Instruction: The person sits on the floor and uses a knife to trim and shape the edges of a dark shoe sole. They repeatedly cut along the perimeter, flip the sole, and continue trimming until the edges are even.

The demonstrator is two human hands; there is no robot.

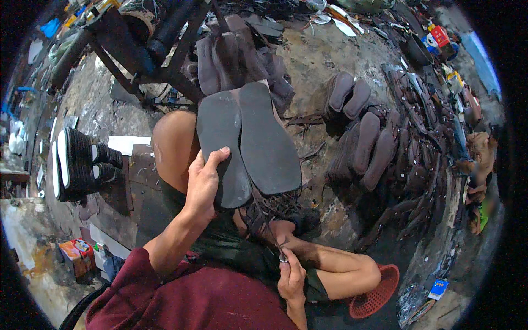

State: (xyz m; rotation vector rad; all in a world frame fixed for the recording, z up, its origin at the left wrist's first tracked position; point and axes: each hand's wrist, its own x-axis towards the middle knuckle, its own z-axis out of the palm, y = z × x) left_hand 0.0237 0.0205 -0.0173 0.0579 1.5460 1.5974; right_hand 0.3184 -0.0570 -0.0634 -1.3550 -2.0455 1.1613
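Note:
My left hand (203,181) is closed on the edge of a pair of flat dark grey shoe soles (269,143), its thumb lying on top of the left one. The two soles lie side by side, tilted over my lap, with a pale strip showing at their far edge. Lower and to the right, my right hand (291,275) is closed round a thin tool (283,256) with a metallic glint; its exact kind is not plain. Dark thin trimmings (267,212) hang between the soles and that tool.
Stacked brown soles (228,58) lie beyond, beneath a dark metal stand (146,66). More brown soles (366,143) and heaped scraps (418,148) are at right. Black and white soles (74,165) stand at left. A red plastic basket (377,294) sits beside my knee.

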